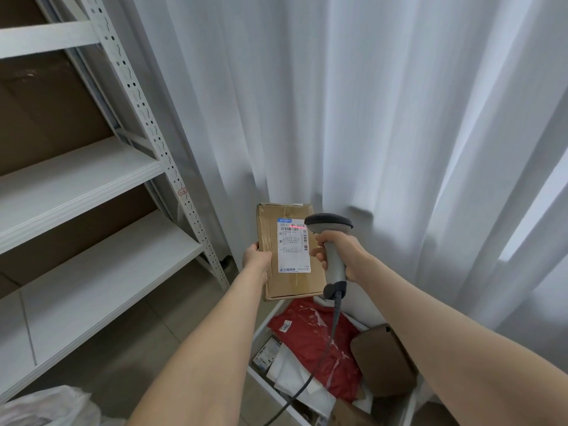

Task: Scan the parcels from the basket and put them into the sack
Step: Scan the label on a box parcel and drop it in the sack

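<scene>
1. White curtain (368,103) hangs in long folds across the back and right.
2. Pale metal shelving rack (172,167) stands at the left, beside the curtain.
3. White basket (264,381) sits on the floor at lower right. It holds a red plastic-wrapped parcel (310,342), a brown padded mailer (381,361) and some white mailers.
4. Crumpled white sack (46,407) shows only partly in the bottom left corner, well apart from the basket.
5. Cardboard parcel (270,229) is held up above the basket's far end, label side toward the camera.
6. Grey barcode scanner (333,259) points at the parcel from the right, and its cable (322,358) hangs down over the basket.
7. Right hand (344,250) has its fingers wrapped round the scanner's grip.
8. Left hand (255,256) grips the parcel's left edge, its fingers hidden behind.
9. Shipping label (293,250) carries a red scan line across its upper barcode.
</scene>
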A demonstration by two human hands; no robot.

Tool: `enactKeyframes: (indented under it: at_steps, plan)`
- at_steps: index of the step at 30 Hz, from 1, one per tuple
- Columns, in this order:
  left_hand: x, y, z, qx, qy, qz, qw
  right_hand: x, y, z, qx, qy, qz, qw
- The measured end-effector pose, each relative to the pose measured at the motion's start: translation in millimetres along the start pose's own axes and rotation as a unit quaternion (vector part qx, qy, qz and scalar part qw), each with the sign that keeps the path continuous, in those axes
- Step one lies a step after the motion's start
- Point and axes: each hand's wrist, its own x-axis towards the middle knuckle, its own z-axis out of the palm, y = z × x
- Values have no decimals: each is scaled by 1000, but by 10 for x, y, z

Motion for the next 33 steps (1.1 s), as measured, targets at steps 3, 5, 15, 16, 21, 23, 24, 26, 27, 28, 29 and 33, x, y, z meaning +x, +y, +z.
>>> enactKeyframes:
  at_steps: [3, 5, 15, 16, 21, 23, 24, 26, 27, 28, 29, 33]
  plan:
    - [4, 13, -7, 3, 7, 4, 1000, -19, -39, -2, -26, -8, 3, 1000]
    - [5, 19, -10, 6, 7, 6, 1000, -28, -64, 16, -38, -14, 7, 999]
    - [50, -10, -62, -4, 4, 1, 1000, -23, -98, 107, -62, -27, 29, 997]
    - [45, -6, -80, -8, 3, 1, 1000, -20, -98, 117, -59, -29, 33, 997]
    - [58, 9, -286, -39, -19, -9, 999, 75, -2, 275, -4, 10, 13, 1000]
    - [103, -25, -435, -52, -19, -24, 998, 145, 95, 366, 4, 58, 11, 998]
    - [142, -45, -526, -50, -12, -28, 998, 180, 149, 410, 0, 77, 14, 997]
    - [225, -96, -726, -38, 6, -31, 999, 249, 288, 496, -14, 102, 25, 994]
    - [260, -128, -833, -30, 15, -32, 999, 273, 367, 548, -26, 105, 33, 994]
    - [285, -159, -942, -23, 24, -33, 999, 289, 446, 614, -37, 101, 41, 993]
    - [303, -195, -1050, -19, 34, -33, 999, 301, 529, 693, -46, 90, 49, 994]
    - [252, -396, -1498, -48, 81, -58, 994, 300, 884, 1092, -72, 17, 89, 993]
